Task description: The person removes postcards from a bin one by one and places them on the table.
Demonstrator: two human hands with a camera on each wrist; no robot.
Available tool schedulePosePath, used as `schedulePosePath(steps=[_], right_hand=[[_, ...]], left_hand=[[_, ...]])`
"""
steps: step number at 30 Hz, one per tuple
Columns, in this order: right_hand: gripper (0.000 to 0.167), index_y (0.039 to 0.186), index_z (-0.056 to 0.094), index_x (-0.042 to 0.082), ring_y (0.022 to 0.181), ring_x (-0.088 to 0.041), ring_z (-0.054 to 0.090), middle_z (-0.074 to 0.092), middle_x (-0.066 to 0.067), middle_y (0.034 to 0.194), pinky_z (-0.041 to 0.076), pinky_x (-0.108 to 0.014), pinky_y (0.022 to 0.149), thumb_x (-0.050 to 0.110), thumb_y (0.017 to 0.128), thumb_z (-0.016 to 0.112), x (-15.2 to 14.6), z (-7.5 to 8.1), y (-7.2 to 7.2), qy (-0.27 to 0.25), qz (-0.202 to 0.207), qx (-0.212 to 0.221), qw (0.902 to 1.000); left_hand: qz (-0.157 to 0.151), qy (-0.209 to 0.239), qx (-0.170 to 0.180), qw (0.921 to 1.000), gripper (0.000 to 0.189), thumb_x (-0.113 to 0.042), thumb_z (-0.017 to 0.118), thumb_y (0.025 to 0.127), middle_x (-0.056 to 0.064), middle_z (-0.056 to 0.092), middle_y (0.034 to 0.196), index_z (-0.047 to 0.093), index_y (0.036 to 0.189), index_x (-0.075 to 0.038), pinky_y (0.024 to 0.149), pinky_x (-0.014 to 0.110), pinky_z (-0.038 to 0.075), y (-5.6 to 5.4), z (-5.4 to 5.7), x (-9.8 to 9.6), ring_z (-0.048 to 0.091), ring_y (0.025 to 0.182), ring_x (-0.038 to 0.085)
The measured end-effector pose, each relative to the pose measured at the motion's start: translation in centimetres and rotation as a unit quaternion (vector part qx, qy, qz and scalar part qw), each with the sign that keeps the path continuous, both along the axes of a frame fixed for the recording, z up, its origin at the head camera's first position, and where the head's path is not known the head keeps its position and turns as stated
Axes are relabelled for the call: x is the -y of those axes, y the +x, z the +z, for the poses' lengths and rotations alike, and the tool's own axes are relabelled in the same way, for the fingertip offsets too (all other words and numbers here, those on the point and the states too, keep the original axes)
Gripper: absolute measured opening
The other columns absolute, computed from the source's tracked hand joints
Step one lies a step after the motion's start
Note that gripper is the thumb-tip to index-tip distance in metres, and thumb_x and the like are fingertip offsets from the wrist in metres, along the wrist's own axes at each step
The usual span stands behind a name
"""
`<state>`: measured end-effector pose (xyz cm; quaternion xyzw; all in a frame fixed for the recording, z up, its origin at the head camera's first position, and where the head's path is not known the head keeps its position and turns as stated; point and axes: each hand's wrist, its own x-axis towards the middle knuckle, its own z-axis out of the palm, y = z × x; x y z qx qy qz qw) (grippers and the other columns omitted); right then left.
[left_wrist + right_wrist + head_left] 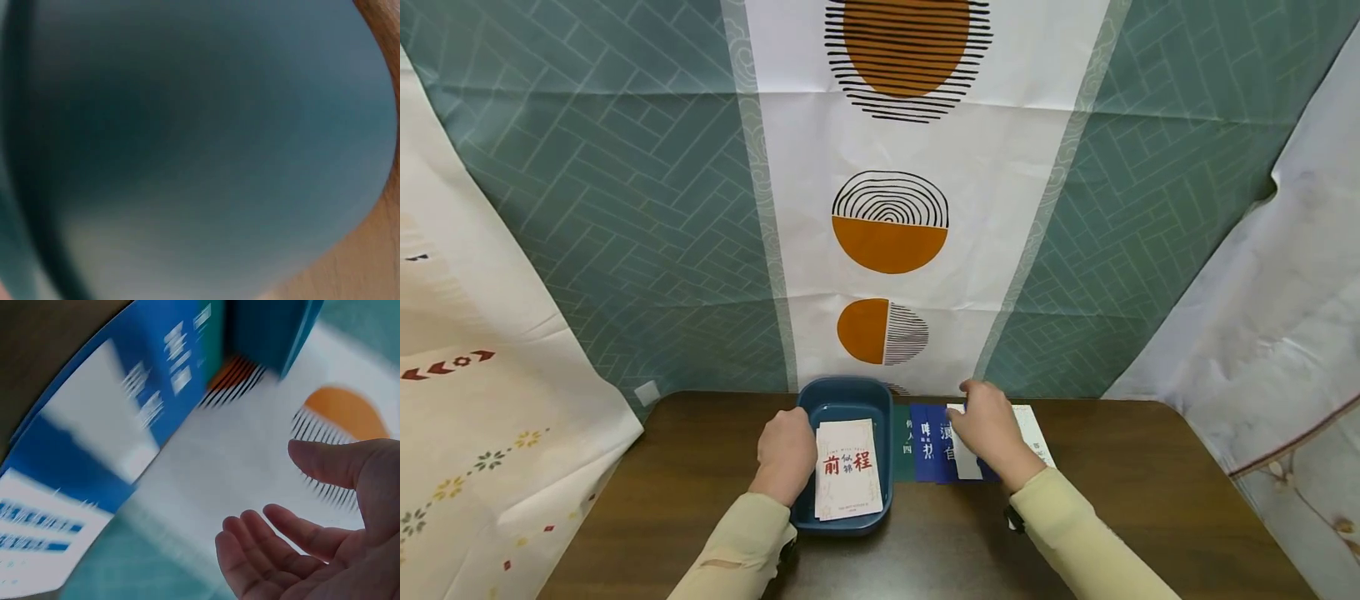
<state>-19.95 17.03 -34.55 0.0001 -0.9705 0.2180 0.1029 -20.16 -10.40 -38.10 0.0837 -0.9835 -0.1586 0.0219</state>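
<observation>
— Left hand, one: curled at the left rim of the blue tray. Grip?
— Cannot tell; fingertips hidden. Tray stands on the brown table, containing pale cards, red-lettered, stacked slightly askew.
— Right of tray?
— Overlapping row of cards, green, blue and white, just beside it.
— Right hand?
— Over the row's far part, thumb spread from loosely bent fingers, nothing held.

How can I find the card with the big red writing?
On the brown table, find the blue tray. Inside it, look for the top white card. Big red writing sets it apart from the row of cards outside, right of the tray.
</observation>
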Motion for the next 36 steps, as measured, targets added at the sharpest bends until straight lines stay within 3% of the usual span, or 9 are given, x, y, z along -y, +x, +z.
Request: schedulePosePath(steps=[6,12,19,23,27,30,36], right_hand=[[0.053,0.118,0.06,0.003,0.096,-0.028,0.061,0.062,-0.014,0.111,0.052,-0.045,0.08,0.032,0.076,0.075,5.4,0.0,0.5,0.019,0.037,0.001,0.9991],[0.058,0.118,0.059,0.003,0.1,-0.028,0.058,0.062,-0.014,0.113,0.053,-0.044,0.082,0.036,0.075,0.076,9.0,-0.4,1.3,0.059,0.088,-0.013,0.9943],[0.057,0.12,0.06,0.004,0.105,-0.025,0.057,0.06,-0.012,0.119,0.051,-0.043,0.089,0.038,0.077,0.074,12.1,-1.0,2.1,0.072,0.141,0.008,0.9873],[0.056,0.115,0.062,0.002,0.091,-0.023,0.062,0.065,-0.012,0.109,0.055,-0.04,0.079,0.042,0.077,0.072,13.4,-1.4,2.2,0.087,0.139,0.029,0.9861],[0.049,0.096,0.068,0.003,0.058,-0.015,0.057,0.065,-0.006,0.072,0.055,-0.03,0.057,0.048,0.078,0.07,14.3,-2.0,2.2,0.103,0.129,0.035,0.9857],[0.049,0.086,0.069,0.005,0.047,-0.012,0.048,0.055,-0.001,0.055,0.049,-0.026,0.047,0.053,0.077,0.069,14.6,-2.4,2.3,0.11,0.119,0.037,0.9861],[0.053,0.088,0.067,0.005,0.055,-0.015,0.053,0.061,-0.004,0.068,0.052,-0.032,0.053,0.056,0.075,0.068,16.0,-3.6,2.7,0.146,0.09,0.081,0.9818]], left_hand=[[0.004,-0.006,0.003,1.0,0.017,-0.004,0.066,0.083,0.018,0.066,0.08,0.067,0.098,0.004,0.045,0.041,0.052,0.0,0.1,0.4,0.052,0.05,0.022],[0.008,-0.013,0.0,0.9999,0.017,-0.004,0.066,0.083,0.017,0.065,0.079,0.067,0.098,0.004,0.042,0.037,0.05,0.0,0.3,0.1,0.052,0.049,0.023],[0.0,-0.013,-0.001,0.9999,0.017,-0.006,0.065,0.084,0.018,0.066,0.079,0.067,0.097,0.004,0.044,0.04,0.051,0.0,0.3,0.1,0.053,0.05,0.022],[-0.004,-0.014,-0.006,0.9999,0.017,-0.006,0.066,0.084,0.019,0.067,0.081,0.067,0.097,0.005,0.048,0.045,0.053,0.1,0.2,0.2,0.055,0.05,0.022],[-0.008,-0.019,-0.008,0.9998,0.016,-0.007,0.067,0.082,0.02,0.068,0.081,0.068,0.094,0.005,0.046,0.046,0.052,0.1,0.2,0.3,0.057,0.05,0.023],[-0.013,-0.024,-0.011,0.9996,0.017,-0.007,0.068,0.081,0.02,0.068,0.081,0.068,0.093,0.004,0.046,0.046,0.052,0.0,0.3,0.2,0.058,0.051,0.023],[-0.005,-0.018,-0.008,0.9998,0.014,-0.005,0.062,0.085,0.02,0.068,0.084,0.068,0.095,0.003,0.042,0.045,0.05,-0.2,0.2,0.3,0.059,0.056,0.024]])
